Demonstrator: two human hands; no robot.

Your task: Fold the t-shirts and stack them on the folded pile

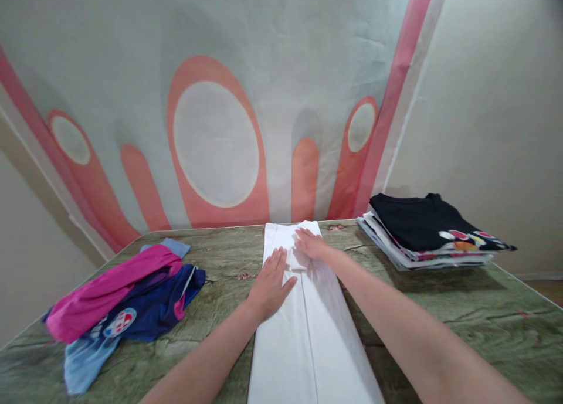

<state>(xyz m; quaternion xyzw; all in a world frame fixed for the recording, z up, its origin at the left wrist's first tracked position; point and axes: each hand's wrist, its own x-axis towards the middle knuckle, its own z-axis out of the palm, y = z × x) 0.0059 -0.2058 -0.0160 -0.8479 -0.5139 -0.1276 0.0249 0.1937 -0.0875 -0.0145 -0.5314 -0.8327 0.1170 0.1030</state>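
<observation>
A white garment (308, 339), folded into a long narrow strip with a seam down its middle, lies on the wood-patterned table (220, 310). It runs from the near edge of the view to the table's far edge. My left hand (270, 285) rests on its left side with fingers spread. Flat near the far end, on the right side, is my right hand (311, 244), its fingers stretched out. Between the two hands the cloth is bunched in small folds. Neither hand grips anything.
Loose pink (112, 289), navy (153, 310) and light blue (90, 357) clothes lie in a heap at the left. A stack of folded clothes with a black shirt (417, 221) on top stands at the right. A patterned wall hanging (281, 70) rises behind the table.
</observation>
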